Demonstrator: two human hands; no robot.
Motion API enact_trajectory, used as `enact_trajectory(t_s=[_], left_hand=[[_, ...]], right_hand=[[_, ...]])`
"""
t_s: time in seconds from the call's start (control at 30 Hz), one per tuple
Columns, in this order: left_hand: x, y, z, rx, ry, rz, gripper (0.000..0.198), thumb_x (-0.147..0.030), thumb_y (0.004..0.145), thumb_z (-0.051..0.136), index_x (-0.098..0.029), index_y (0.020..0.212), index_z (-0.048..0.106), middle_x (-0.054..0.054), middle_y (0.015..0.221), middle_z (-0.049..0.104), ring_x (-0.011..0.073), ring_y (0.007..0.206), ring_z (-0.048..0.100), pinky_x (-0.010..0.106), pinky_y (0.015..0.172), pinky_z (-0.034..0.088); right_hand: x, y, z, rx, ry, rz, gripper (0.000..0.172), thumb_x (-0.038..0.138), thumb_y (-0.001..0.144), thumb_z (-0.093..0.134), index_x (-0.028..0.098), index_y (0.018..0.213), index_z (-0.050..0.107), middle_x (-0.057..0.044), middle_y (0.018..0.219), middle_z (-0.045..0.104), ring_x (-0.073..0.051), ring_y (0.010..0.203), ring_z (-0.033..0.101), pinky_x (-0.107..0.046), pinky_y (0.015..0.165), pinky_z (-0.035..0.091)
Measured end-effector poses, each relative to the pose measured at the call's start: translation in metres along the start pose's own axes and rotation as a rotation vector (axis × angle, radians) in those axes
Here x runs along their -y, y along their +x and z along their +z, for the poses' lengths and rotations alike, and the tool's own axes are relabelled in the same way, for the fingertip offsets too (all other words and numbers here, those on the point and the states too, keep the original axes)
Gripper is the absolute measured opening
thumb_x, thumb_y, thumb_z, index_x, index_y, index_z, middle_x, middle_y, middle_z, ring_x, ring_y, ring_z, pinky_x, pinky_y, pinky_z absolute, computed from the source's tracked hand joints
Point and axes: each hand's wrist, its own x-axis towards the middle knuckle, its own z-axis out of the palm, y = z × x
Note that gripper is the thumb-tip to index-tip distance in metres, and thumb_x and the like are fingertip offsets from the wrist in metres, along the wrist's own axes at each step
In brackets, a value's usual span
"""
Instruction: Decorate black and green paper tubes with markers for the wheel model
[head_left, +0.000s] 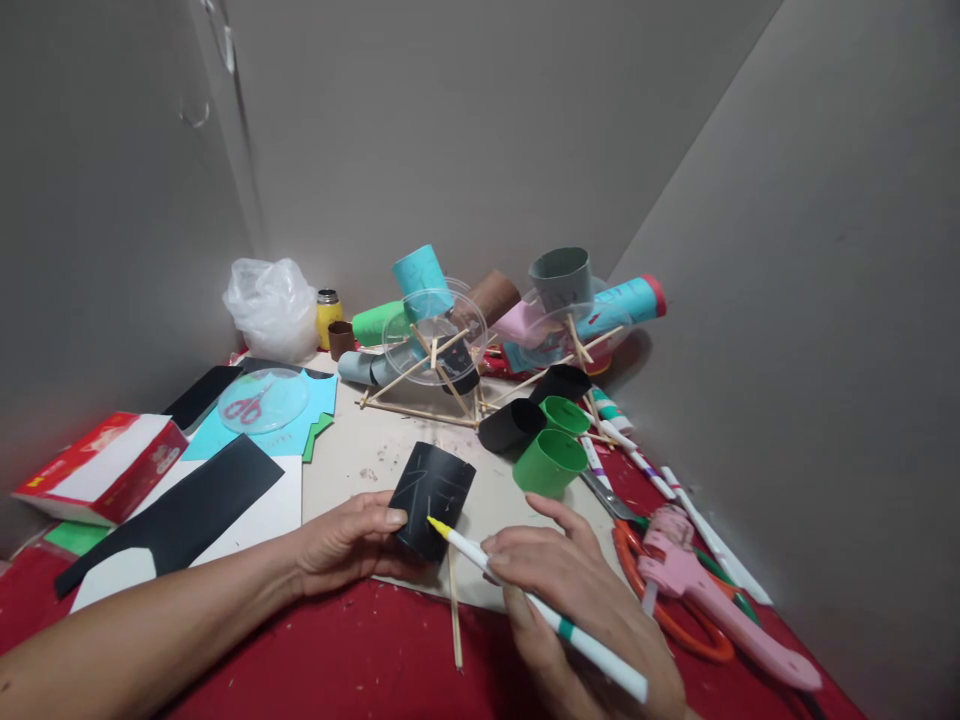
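Note:
My left hand (pixel 360 535) grips a black paper tube (pixel 435 495) by its left side, fingers behind and thumb in front. Faint strokes show on the tube's face. In my right hand (pixel 574 600) is a white marker (pixel 592 650) with a yellow tip and a green band. Its tip meets or nearly meets the front of the tube; I cannot tell if it touches. Just beyond my right fingers stand green paper rings (pixel 551 462) and a black paper tube lying on its side (pixel 511 427). Thin wooden sticks (pixel 455 620) lie below the held tube.
Behind are stick-and-clear-disc wheels (pixel 435 335) with coloured paper tubes. At right lie a pink glue gun (pixel 697 590), orange-handled scissors (pixel 630 560) and markers. At left are a red box (pixel 105 465), black paper (pixel 187 510), a clear lid (pixel 262 400) and a plastic bag (pixel 271 310).

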Motion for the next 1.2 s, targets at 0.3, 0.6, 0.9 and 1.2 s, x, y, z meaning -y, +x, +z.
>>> enact_trajectory(t_s=[0.3,0.6,0.9,1.2], left_hand=[[0.0006,0.0003,-0.0003,0.003,0.007,-0.001,0.055,-0.043,0.076,0.084,-0.011,0.118,0.072,0.014,0.109,0.074,0.0235,0.098,0.070,0.039,0.093,0.055],[0.0007,-0.0006,-0.0022,-0.026,-0.008,-0.012,0.053,-0.043,0.075,0.084,-0.011,0.117,0.073,0.014,0.108,0.075,0.0234,0.097,0.071,0.038,0.093,0.056],[-0.0001,-0.0005,-0.0011,-0.026,-0.026,-0.010,0.049,-0.042,0.078,0.082,-0.012,0.115,0.073,0.013,0.108,0.075,0.0233,0.097,0.071,0.040,0.093,0.055],[-0.0001,-0.0005,-0.0005,-0.011,-0.015,-0.003,0.048,-0.042,0.078,0.082,-0.013,0.115,0.073,0.012,0.108,0.075,0.0229,0.097,0.071,0.039,0.093,0.054]], right_hand=[[-0.0059,-0.0059,0.0041,-0.035,-0.044,0.018,0.023,0.005,0.087,0.056,0.019,0.104,0.063,-0.004,0.088,0.077,-0.017,0.081,0.076,-0.041,0.103,0.047],[-0.0068,-0.0079,0.0038,-0.051,-0.051,0.047,0.021,0.004,0.087,0.056,0.019,0.100,0.062,-0.002,0.087,0.076,-0.016,0.079,0.075,-0.043,0.105,0.044],[-0.0059,-0.0058,0.0036,-0.086,-0.094,0.059,0.020,0.004,0.087,0.056,0.020,0.098,0.063,-0.001,0.082,0.076,-0.017,0.076,0.075,-0.042,0.101,0.047],[-0.0067,-0.0072,0.0038,-0.081,-0.078,0.058,0.021,0.005,0.087,0.056,0.020,0.099,0.063,-0.003,0.083,0.077,-0.018,0.075,0.075,-0.044,0.099,0.050]])
